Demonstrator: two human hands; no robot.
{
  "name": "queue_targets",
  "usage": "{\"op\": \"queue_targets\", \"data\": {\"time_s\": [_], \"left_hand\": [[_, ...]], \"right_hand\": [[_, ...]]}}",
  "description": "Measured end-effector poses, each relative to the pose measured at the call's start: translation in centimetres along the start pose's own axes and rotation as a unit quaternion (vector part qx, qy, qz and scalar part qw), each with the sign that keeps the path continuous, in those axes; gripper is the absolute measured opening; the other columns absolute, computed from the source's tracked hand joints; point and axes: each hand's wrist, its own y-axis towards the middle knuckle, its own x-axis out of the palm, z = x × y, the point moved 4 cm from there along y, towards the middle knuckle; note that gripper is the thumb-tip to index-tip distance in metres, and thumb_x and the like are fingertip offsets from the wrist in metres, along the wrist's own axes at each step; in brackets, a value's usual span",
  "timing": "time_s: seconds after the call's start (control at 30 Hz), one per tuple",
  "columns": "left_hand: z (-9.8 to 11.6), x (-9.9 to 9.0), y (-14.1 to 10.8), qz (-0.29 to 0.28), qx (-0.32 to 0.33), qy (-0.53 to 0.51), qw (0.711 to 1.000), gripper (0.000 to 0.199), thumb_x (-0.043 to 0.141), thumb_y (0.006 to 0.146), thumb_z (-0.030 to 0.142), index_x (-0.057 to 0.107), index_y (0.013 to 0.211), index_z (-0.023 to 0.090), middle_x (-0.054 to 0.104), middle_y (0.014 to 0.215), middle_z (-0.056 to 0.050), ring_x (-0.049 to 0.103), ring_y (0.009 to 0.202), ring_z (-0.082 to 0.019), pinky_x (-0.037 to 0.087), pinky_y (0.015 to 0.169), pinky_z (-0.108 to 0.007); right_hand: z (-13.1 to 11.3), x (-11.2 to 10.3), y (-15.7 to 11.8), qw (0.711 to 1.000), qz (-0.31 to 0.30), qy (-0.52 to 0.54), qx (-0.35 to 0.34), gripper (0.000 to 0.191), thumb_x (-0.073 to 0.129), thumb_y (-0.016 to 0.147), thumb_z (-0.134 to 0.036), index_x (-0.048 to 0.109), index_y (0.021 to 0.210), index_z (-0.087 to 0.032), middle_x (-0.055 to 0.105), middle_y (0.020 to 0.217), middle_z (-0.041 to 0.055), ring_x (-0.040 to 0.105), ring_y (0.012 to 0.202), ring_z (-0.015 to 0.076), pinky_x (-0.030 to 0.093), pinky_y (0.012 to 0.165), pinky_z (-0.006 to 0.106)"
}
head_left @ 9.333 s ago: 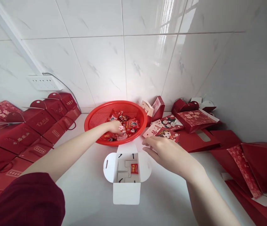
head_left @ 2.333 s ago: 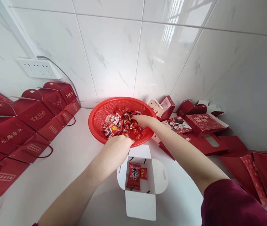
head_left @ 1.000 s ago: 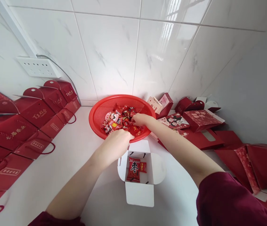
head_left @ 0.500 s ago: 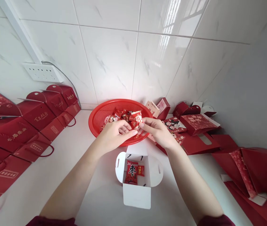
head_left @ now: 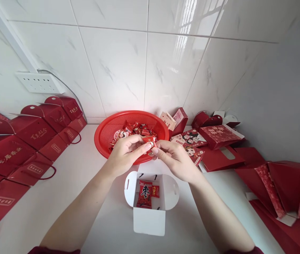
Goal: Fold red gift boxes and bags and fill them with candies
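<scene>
White tiles (head_left: 112,77) rise behind the tabletop (head_left: 100,218), with the basket (head_left: 106,132) near its back edge. Where the right hand (head_left: 177,160) seemed to carry the sweet (head_left: 151,140) half a second ago, the left hand (head_left: 122,157) now pinches it; the right curls narrow at its end, grip unclear. So it seems clear of the basket's pile (head_left: 136,127), yet outside the box (head_left: 149,222), farther from that edge.

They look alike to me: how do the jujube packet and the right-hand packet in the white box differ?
The jujube packet is larger than the right-hand packet. The jujube packet bears a big black character; the right-hand packet, yellow lettering. Both are red and lie inside the open white box.
</scene>
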Motion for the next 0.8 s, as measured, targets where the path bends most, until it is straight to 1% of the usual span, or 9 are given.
{"op": "queue_targets", "data": {"time_s": [0.1,0.2,0.33,0.4,0.47,0.53,0.63,0.73,0.8], "left_hand": [[0.2,0.1,0.0,-0.006,0.013,-0.009,1.0,0.013,0.064,0.094,0.027,0.072,0.089,0.018,0.072,0.084,0.001,0.067,0.078,-0.008,0.053,0.071,-0.016],[0.1,0.0,0.0,-0.01,0.004,-0.019,1.0,0.013,0.064,0.094,0.027,0.073,0.09,0.019,0.072,0.084,0.001,0.066,0.076,-0.007,0.052,0.068,-0.015],[-0.6,-0.1,0.2,-0.006,-0.026,-0.033,0.999,0.015,0.065,0.093,0.032,0.076,0.097,0.023,0.072,0.086,0.002,0.064,0.076,-0.005,0.05,0.066,-0.012],[-1.0,-0.2,0.3,0.009,-0.047,-0.042,0.998,0.018,0.066,0.092,0.036,0.076,0.102,0.025,0.074,0.088,0.001,0.064,0.076,-0.006,0.05,0.065,-0.012],[-1.4,-0.2,0.3,0.021,-0.068,-0.061,0.996,0.022,0.067,0.091,0.038,0.076,0.108,0.027,0.075,0.095,-0.001,0.067,0.083,-0.009,0.053,0.068,-0.014],[-1.8,-0.1,0.3,0.019,-0.087,-0.09,0.992,0.028,0.069,0.09,0.038,0.074,0.115,0.027,0.074,0.106,-0.003,0.068,0.095,-0.013,0.056,0.076,-0.019],[-2.1,0.3,0.3,0.003,-0.107,-0.139,0.984,0.035,0.069,0.089,0.037,0.07,0.123,0.027,0.07,0.122,-0.005,0.066,0.11,-0.02,0.057,0.09,-0.028],[-2.2,0.6,0.2,-0.007,-0.108,-0.184,0.977,0.035,0.067,0.091,0.035,0.068,0.126,0.027,0.069,0.125,-0.005,0.064,0.116,-0.022,0.054,0.099,-0.034],[-2.1,0.8,0.3,-0.011,-0.104,-0.213,0.972,0.032,0.065,0.092,0.033,0.069,0.123,0.027,0.07,0.123,-0.005,0.064,0.116,-0.021,0.054,0.101,-0.036]], "right_hand": [[-0.1,0.0,0.0,1.0,0.003,-0.011,-0.01,0.033,0.049,0.101,-0.04,0.06,0.079,-0.018,0.062,0.076,0.0006,0.055,0.071,0.0137,0.04,0.064,0.028],[-0.1,0.2,-0.1,0.999,0.013,-0.032,-0.023,0.034,0.048,0.102,-0.039,0.06,0.078,-0.018,0.061,0.074,0.0008,0.055,0.069,0.0133,0.04,0.063,0.027],[-0.6,0.1,-0.2,0.989,0.065,-0.107,-0.08,0.031,0.05,0.101,-0.033,0.058,0.076,-0.018,0.059,0.07,-0.0002,0.053,0.065,0.0117,0.04,0.059,0.026],[-1.0,-0.2,-0.4,0.965,0.118,-0.185,-0.142,0.025,0.055,0.1,-0.029,0.058,0.078,-0.018,0.057,0.069,-0.0006,0.05,0.063,0.0114,0.04,0.059,0.026],[-1.4,-0.4,-0.7,0.924,0.168,-0.273,-0.21,0.019,0.06,0.097,-0.025,0.058,0.08,-0.018,0.058,0.069,-0.0003,0.05,0.062,0.0122,0.041,0.06,0.027],[-1.7,-0.5,-1.0,0.885,0.196,-0.335,-0.258,0.016,0.064,0.094,-0.023,0.057,0.08,-0.018,0.06,0.07,0.0008,0.051,0.064,0.0134,0.043,0.061,0.029],[-1.9,-0.4,-1.3,0.855,0.199,-0.375,-0.299,0.014,0.067,0.091,-0.018,0.057,0.082,-0.018,0.064,0.073,0.0025,0.055,0.066,0.0144,0.045,0.062,0.029],[-2.1,0.0,-1.5,0.83,0.183,-0.413,-0.328,0.012,0.065,0.089,-0.009,0.058,0.084,-0.017,0.067,0.077,0.0029,0.057,0.068,0.0146,0.045,0.063,0.03],[-2.2,0.3,-1.5,0.814,0.174,-0.438,-0.34,0.012,0.063,0.089,-0.005,0.059,0.086,-0.016,0.068,0.08,0.0033,0.058,0.07,0.0148,0.045,0.064,0.031]]}}
